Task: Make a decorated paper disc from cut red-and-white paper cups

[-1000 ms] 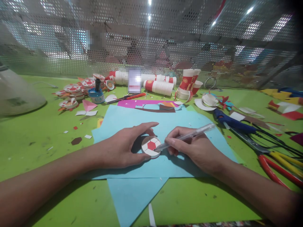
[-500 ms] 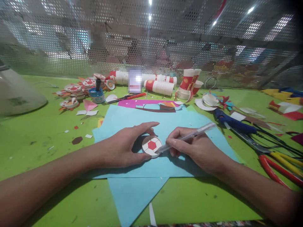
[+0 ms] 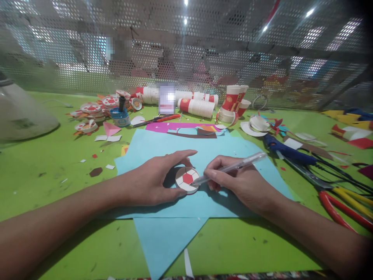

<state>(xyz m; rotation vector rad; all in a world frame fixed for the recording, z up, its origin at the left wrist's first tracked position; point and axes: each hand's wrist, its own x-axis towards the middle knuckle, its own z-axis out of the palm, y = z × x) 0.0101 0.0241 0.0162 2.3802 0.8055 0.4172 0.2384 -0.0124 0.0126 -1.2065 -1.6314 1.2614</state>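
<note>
A small round white paper disc point(image 3: 182, 187) with a red hexagon at its centre and dark lines running out from it lies on light blue paper point(image 3: 163, 144). My left hand point(image 3: 154, 179) is curled around the disc's left side, thumb at its lower edge and fingers behind it; the index finger stretches out above. In my right hand point(image 3: 227, 175) is a clear-barrelled pen point(image 3: 244, 161), gripped in a writing hold. Its tip rests on the white part of the disc, just below and right of the hexagon.
Paper cups point(image 3: 196, 107) lie at the back by a perforated metal screen point(image 3: 204, 50). Left are a blue ink bottle point(image 3: 120, 116) and red-and-white paper crafts point(image 3: 91, 109). A blue glue gun point(image 3: 288, 149) and scissors point(image 3: 329, 202) lie to the right, red-handled scissors point(image 3: 163, 119) behind.
The pen tip has shifted slightly left and up on the disc. Both hands stay nearly in place, with the disc still held.
</note>
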